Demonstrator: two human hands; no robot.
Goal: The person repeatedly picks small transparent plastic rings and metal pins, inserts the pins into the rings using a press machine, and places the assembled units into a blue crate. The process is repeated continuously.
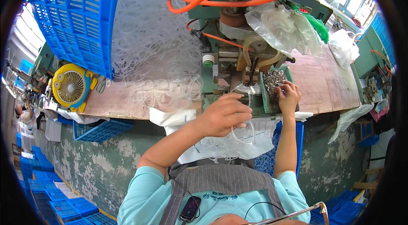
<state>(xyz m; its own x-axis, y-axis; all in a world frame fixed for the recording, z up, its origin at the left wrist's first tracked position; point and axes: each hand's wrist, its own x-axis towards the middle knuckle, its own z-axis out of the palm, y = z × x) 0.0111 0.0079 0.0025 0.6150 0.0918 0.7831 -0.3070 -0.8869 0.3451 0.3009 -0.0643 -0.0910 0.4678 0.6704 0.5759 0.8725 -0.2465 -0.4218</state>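
Observation:
My left hand (pixel 224 115) is closed around a clear plastic tube loop (pixel 253 133), which hangs below the fingers over a white sheet on my lap. Its thumb and forefinger are near the front of the green press (pixel 231 65). To the right, my right hand (pixel 290 97) reaches into a green tray (pixel 267 105) filled with small shiny metal parts (pixel 272 81). Those fingertips are bent together among the parts; whether they grip one is hidden. A large heap of clear tube loops (pixel 157 42) covers the bench on the left, with several loose loops (pixel 168 91) at its near edge.
A blue plastic crate (pixel 76 16) leans at the far left, above a yellow fan (pixel 71 87) and scissors (pixel 100 84). Orange air hoses (pixel 221 2) cross the press. A clear plastic bag (pixel 282 29) hangs at its right. Below the bench stands a blue bin (pixel 298 140).

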